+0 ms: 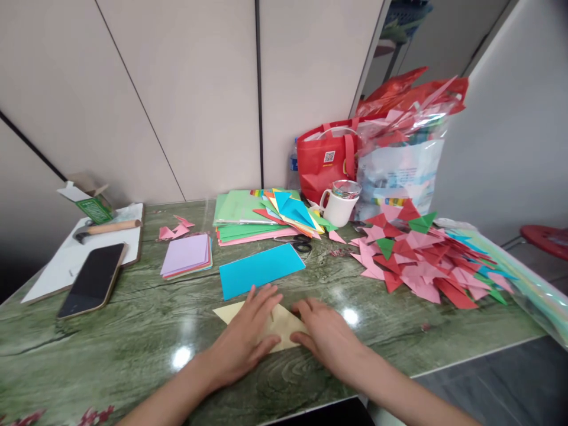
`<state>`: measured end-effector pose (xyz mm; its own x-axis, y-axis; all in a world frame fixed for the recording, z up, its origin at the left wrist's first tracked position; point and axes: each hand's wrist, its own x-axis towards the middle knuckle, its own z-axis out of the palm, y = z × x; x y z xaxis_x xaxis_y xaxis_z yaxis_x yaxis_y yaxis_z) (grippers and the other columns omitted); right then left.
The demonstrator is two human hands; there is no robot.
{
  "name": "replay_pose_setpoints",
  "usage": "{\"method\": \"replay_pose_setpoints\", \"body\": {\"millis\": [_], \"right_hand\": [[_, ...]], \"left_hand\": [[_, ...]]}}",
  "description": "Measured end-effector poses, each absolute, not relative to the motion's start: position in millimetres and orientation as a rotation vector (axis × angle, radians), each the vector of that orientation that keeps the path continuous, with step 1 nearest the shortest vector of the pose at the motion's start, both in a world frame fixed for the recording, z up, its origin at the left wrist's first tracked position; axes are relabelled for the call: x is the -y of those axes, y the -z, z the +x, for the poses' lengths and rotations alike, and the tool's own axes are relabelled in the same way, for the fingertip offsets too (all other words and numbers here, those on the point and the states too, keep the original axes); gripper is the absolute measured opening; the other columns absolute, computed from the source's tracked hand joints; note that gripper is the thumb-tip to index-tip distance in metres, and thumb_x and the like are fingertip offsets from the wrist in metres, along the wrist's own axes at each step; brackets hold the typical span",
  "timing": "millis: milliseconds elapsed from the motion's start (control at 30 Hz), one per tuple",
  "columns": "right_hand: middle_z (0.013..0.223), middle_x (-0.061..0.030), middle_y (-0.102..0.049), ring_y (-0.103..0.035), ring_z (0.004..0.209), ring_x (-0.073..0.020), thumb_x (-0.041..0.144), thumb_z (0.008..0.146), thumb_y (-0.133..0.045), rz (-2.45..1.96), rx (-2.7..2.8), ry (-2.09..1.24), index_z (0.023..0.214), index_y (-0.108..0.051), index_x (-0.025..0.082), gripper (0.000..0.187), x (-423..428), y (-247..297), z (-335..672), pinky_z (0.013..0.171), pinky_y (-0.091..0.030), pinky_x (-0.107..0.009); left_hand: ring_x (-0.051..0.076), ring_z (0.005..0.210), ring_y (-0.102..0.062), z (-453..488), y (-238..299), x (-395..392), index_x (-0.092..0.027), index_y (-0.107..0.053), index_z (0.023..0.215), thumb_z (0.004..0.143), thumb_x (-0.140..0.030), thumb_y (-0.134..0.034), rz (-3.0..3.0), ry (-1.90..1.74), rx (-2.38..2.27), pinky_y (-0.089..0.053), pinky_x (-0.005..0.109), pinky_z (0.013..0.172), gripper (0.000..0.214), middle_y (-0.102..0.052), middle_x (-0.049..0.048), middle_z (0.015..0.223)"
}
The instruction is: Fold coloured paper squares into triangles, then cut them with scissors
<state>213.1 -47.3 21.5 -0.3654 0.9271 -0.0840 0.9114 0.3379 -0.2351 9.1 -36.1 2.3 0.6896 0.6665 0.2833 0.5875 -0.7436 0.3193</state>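
Observation:
A pale yellow sheet of paper (288, 324), folded with a pointed left corner, lies on the table under my hands. My left hand (248, 331) rests flat across its middle, fingers stretched out and thumb apart. At the paper's right side is my right hand (326, 331), fingers slightly bent and thumb apart, touching the edge; part of the paper there is hidden. Just beyond my hands lies a stack of blue rectangular paper (261, 271). Farther left sits a pile of square paper with a lilac top sheet (185, 254).
Red, pink and green folded paper pieces (421, 254) are heaped at right. Green paper packs (244, 210), black-handled scissors (302, 242), a white mug (341, 204) and a red bag (326, 160) stand behind. A phone (93, 281) and a hammer (109, 229) lie left.

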Motion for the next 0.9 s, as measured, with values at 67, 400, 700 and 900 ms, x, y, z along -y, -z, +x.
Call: {"method": "replay_pose_setpoints", "body": {"millis": [67,400,700,900], "right_hand": [[0.092,-0.0080,-0.067,-0.066,0.082,-0.0237,0.020,0.078,-0.069,-1.735,2.514,-0.553,0.093,-0.063,0.016,0.017,44.6,-27.7,214.0,0.066,-0.046,-0.029],[0.072,-0.0037,-0.063,-0.061,0.057,-0.0182,0.036,0.083,-0.050,-1.375,1.711,-0.921,0.103,-0.052,0.014,0.029,-33.8,-34.8,268.3,0.046,-0.046,-0.027],[0.121,-0.0199,-0.056,-0.069,0.073,-0.0214,0.025,0.082,-0.053,-1.408,1.631,-0.681,0.135,-0.038,0.011,0.057,-119.9,-49.8,276.1,0.066,-0.058,-0.038],[0.143,-0.0208,-0.034,-0.036,0.132,-0.0365,0.014,0.077,-0.057,-1.450,1.761,-0.350,0.134,-0.046,0.011,0.058,-118.7,-39.8,273.8,0.106,-0.033,-0.055]], "left_hand": [[0.024,0.134,-0.037,-2.3,-1.6,25.4,-0.022,-0.031,0.140,0.097,-0.028,-0.042,2.565,-0.829,-1.221,-0.038,0.043,0.106,0.045,-0.047,0.0090,0.140],[0.027,0.112,-0.060,-49.9,16.0,-18.3,-0.019,-0.056,0.117,0.086,-0.037,-0.056,2.312,-1.092,-1.698,-0.048,0.043,0.096,0.036,-0.063,0.0093,0.121],[0.030,0.125,-0.048,-43.6,23.7,-13.7,-0.018,-0.060,0.114,0.079,-0.037,-0.071,2.552,-0.652,-1.587,-0.033,0.053,0.107,0.042,-0.061,0.0114,0.125],[0.030,0.115,-0.057,-44.4,23.3,-12.6,-0.015,-0.065,0.104,0.083,-0.031,-0.067,2.577,-0.625,-1.599,-0.050,0.045,0.094,0.027,-0.062,0.0142,0.123]]}}
